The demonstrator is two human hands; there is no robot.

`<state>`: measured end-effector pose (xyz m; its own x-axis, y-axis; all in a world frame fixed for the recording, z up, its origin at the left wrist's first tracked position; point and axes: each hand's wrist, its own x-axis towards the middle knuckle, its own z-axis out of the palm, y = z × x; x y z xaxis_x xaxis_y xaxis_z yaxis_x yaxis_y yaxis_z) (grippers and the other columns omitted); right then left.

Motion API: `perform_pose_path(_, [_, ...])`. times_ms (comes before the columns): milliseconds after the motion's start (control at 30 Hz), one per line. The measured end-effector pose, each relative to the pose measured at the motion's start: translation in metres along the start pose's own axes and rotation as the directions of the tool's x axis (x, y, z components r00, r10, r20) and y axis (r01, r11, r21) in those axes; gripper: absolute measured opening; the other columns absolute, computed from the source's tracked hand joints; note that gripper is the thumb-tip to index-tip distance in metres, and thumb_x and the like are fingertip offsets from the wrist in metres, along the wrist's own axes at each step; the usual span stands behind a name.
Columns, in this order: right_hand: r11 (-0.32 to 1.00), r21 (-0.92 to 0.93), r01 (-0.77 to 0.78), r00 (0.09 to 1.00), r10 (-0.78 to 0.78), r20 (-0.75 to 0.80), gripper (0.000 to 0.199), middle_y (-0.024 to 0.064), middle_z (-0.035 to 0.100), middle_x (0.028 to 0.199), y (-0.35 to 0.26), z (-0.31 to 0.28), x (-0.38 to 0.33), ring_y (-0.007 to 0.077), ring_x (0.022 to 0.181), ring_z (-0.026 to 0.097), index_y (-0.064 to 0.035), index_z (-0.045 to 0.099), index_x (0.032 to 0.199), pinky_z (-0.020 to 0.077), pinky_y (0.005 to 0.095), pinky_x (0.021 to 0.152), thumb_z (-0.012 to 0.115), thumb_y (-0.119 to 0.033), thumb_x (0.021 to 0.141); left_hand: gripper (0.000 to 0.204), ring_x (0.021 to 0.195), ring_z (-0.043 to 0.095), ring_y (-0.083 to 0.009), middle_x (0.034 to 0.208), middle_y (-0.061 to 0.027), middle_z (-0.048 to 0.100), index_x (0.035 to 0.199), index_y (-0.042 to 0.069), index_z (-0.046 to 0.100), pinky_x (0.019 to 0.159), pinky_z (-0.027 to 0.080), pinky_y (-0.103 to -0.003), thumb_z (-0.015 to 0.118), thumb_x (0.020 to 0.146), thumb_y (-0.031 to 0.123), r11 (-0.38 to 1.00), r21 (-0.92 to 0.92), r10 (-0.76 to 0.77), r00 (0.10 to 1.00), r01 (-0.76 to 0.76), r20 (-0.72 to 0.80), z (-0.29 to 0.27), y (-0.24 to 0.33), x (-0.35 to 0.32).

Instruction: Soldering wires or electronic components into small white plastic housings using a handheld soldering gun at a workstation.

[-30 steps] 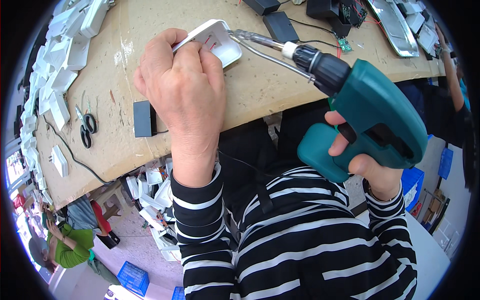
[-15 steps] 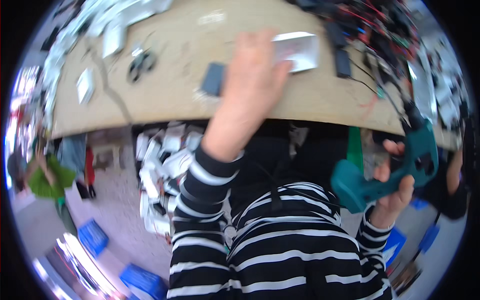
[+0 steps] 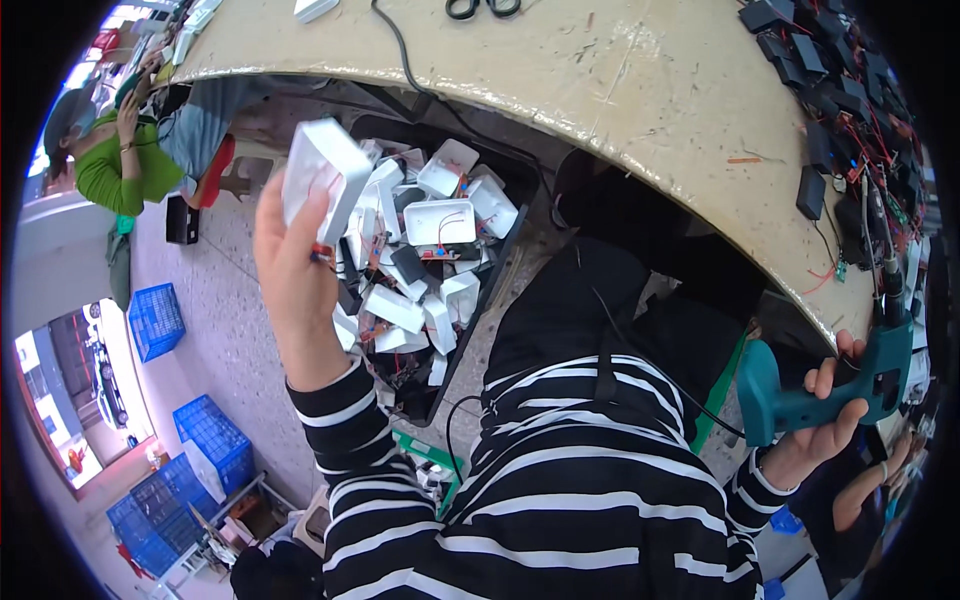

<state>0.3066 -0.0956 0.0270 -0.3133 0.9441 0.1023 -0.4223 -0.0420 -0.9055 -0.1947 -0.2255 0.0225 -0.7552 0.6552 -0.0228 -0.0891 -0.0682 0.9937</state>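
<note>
My left hand (image 3: 295,275) is closed on a white plastic casing (image 3: 328,172), a shallow open box, with thin red wires near the thumb. I hold it above the left side of a black crate (image 3: 508,262) beside the table. The crate is heaped with similar white casings (image 3: 440,222), dark blocks and small wired boards. To the right, my right hand (image 3: 825,410) wraps round the grip of a teal power drill (image 3: 884,360), whose dark nose points toward the table's right end. Part of the drill's far side is hidden by its own body.
The table's (image 3: 600,70) curved-looking edge runs above my lap. Black adapters (image 3: 815,145) with red wires pile up at its right, scissors (image 3: 482,8) lie at the far edge. Blue crates (image 3: 212,440) stand on the floor. A person in green (image 3: 115,170) sits left; another is at lower right.
My left hand has left the tabletop, carrying the white casing left and over the crate. The view has swung to the left. My right hand still holds the drill.
</note>
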Motion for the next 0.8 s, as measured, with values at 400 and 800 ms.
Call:
perform_pose_path(400, [0.999,0.036,-0.002,0.999,0.001,0.042,0.069,0.0223,0.040,0.135,0.009,0.018,0.015,0.0126,0.076,0.048,0.0061,0.028,0.137,0.0463,0.0278,0.072,0.062,-0.032,0.090,0.041,0.105,0.048,-0.0424,0.108,-0.0274,0.053,0.106,-0.008,0.053,0.092,0.038,-0.046,0.063,0.081,0.022,-0.007,0.999,0.282,0.959,0.034,-0.030,-0.033,-0.110,-0.041])
perform_pose_path(800, [0.987,0.143,0.075,0.997,-0.077,0.006,0.067,0.0202,0.044,0.131,0.006,0.000,0.017,0.0130,0.072,0.052,0.0042,0.028,0.136,0.0497,0.0291,0.069,0.062,-0.030,0.090,0.041,0.105,0.054,-0.0277,0.113,-0.0180,0.054,0.122,-0.003,0.049,0.091,0.042,-0.035,0.062,0.085,0.010,0.498,0.753,0.408,0.882,-0.430,0.234,0.055,-0.007,0.050])
